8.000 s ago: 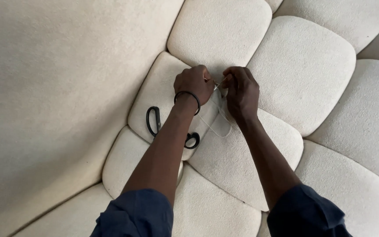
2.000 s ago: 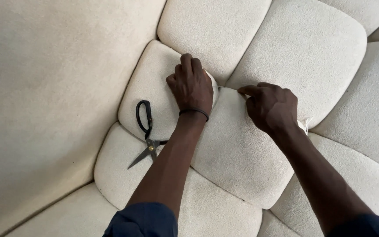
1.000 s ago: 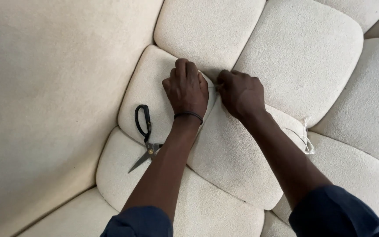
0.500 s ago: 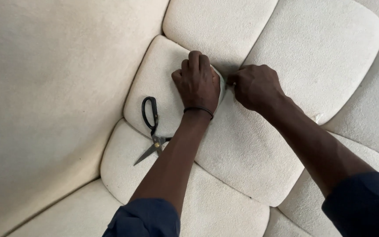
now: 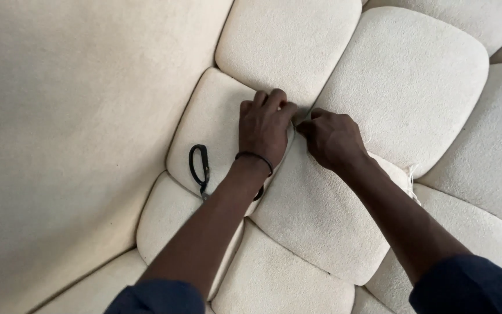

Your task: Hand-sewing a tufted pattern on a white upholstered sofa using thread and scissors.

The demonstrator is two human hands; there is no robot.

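My left hand [image 5: 262,131], with a dark band on the wrist, presses on a cream padded cushion [image 5: 213,116], its fingertips curled over the cushion's edge into the seam [image 5: 299,118]. My right hand [image 5: 335,139] is right beside it, thumb and fingers pinched together at that same seam. Whatever they pinch is too small to see. Black-handled scissors [image 5: 198,166] lie on the cushion just left of my left forearm, which hides their blades.
Several puffy cream cushions [image 5: 402,81] surround the seam, divided by deep grooves. A broad smooth cream panel [image 5: 76,145] fills the left side. Loose frayed threads [image 5: 412,174] stick out of a groove to the right of my right forearm.
Over the last two seconds my right hand came in from the right to the seam beside my left hand. The left hand stayed put and my forearm now covers the scissor blades.
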